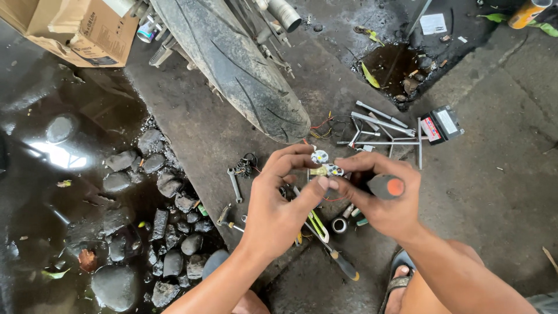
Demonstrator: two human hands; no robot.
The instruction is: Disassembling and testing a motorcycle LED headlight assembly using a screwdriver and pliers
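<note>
Just below frame centre, pinched between both hands: a small LED lamp module (323,164), white discs with yellow spots, thin red wire trailing underneath. Left hand (278,208) curled narrow, thumb and forefinger closed on the module's left edge. Right hand (381,199) gripping the module's right side with fingertips while clasping a screwdriver (386,186), black handle with orange end cap pointing right.

Directly beneath the hands, on the concrete slab (209,128): a yellow-green utility knife (318,225), a second screwdriver (337,257) with dark handle lying diagonally, a small roll of tape (339,225). Left of the hands, a small spanner (234,185) and a tangle of dark wiring (246,166).

Upper centre, a motorcycle tyre (244,70) running diagonally down to just above the hands, loose wires at its base. Right of centre, a cluster of T-handle wrenches (386,132) beside a small black battery (442,124).

Upper left, a cardboard box (75,26). Left side, wet dark ground with rounded stones (168,232) along the slab's edge. Upper right, a puddle with leaves (395,67). Bottom right, a foot in a sandal (400,278).
</note>
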